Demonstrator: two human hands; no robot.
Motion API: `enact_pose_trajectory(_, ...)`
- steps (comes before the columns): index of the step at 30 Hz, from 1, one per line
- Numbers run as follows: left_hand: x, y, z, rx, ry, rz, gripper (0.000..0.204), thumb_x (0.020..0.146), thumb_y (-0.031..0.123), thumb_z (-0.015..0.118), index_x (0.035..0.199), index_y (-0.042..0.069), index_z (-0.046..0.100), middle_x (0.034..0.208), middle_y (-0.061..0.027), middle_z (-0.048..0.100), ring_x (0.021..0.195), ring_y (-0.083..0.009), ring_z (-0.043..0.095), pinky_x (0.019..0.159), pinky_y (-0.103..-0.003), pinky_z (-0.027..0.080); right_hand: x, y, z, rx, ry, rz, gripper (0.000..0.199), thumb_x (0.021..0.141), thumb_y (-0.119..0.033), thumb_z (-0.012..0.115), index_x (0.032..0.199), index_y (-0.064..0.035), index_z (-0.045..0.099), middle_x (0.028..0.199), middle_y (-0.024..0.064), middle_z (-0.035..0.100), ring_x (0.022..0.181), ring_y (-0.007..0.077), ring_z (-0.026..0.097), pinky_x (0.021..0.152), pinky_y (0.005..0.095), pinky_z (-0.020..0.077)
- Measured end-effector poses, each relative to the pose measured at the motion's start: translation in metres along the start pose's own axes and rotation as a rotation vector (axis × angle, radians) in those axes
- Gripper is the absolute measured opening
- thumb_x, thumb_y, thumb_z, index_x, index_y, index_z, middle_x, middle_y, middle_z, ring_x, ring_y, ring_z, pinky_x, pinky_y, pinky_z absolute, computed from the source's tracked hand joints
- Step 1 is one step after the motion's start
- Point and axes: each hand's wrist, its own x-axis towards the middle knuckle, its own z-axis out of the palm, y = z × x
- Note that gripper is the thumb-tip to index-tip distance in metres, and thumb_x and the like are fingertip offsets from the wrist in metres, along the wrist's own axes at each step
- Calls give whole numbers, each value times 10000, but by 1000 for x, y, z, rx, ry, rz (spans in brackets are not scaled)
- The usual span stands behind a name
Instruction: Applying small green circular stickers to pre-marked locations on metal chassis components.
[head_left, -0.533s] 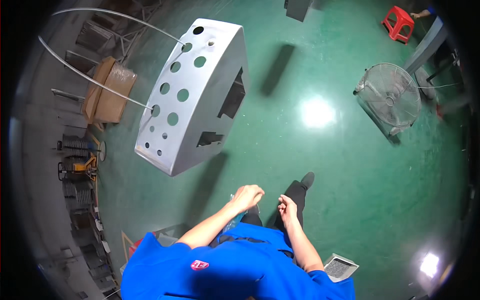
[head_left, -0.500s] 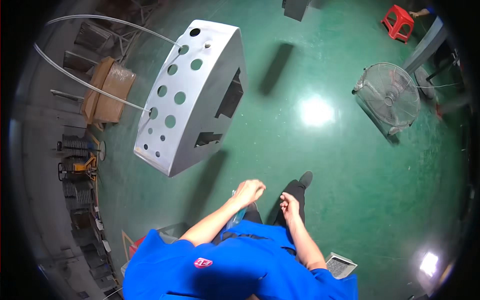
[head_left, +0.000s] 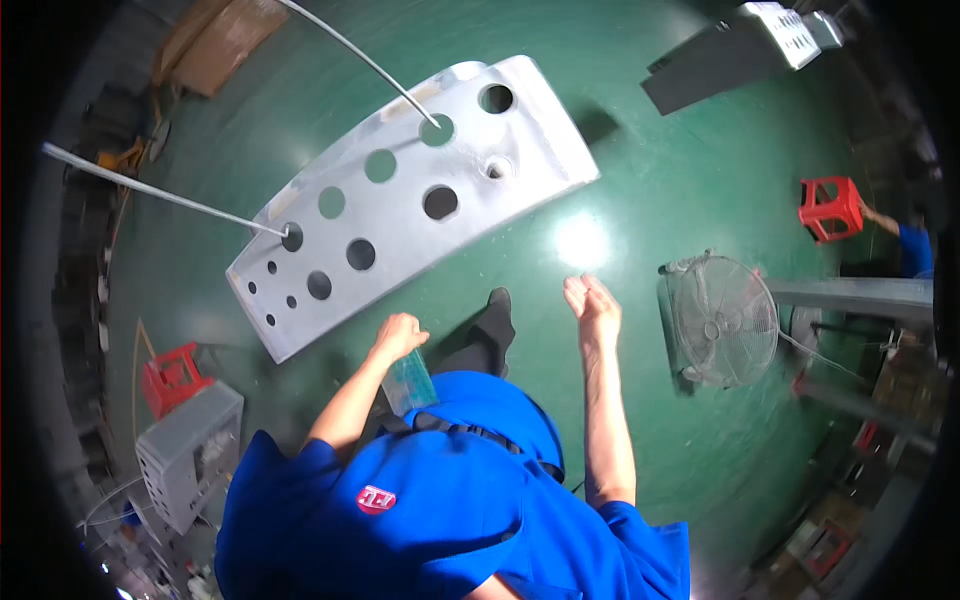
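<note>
My left hand is closed, in front of my left side. Right beneath it hangs a see-through bluish plastic item, which it seems to grip; whether this is a bottle or a bag I cannot make out. My right hand is held out over the floor, fingers loosely stretched, with nothing in it. Ahead of my left hand is a large grey metal housing with round holes of different sizes. Two pale rods reach into its holes from the upper left. Neither hand touches the housing.
A caged floor fan stands to the right. Beyond it, another person's hand is at a red stool. Another grey housing is at the far right. Behind on the left are a second red stool and a grey metal housing.
My view has swung to the right and come closer to the perforated housing, which now looks more sideways. My hands have moved apart, and the right one has reached forward with its fingers straighter.
</note>
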Motion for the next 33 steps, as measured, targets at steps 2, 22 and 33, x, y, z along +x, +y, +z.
enact_pose_trajectory(2,11,-12,6,-111,12,-63,244,685,248,714,700,32,602,692,-107,627,667,-222,587,671,-381,464,27,-47,40,-120,-55,-84,383,959,-125,482,1274,91,444,961,210,641,818,281,671,744,344,570)
enact_pose_trajectory(22,-46,114,171,-636,414,-583,171,814,205,601,888,52,597,869,-112,619,849,-218,587,769,-386,449,61,-68,146,-339,-999,109,187,930,-8,517,1078,35,624,1072,148,677,1048,224,637,899,303,495)
enact_pose_trajectory(33,-46,202,147,-739,515,-334,149,840,168,576,893,29,586,833,-112,591,833,-226,596,694,-376,464,43,-39,98,-362,-1374,393,322,927,32,490,1248,54,494,1216,196,598,1003,254,660,861,320,518)
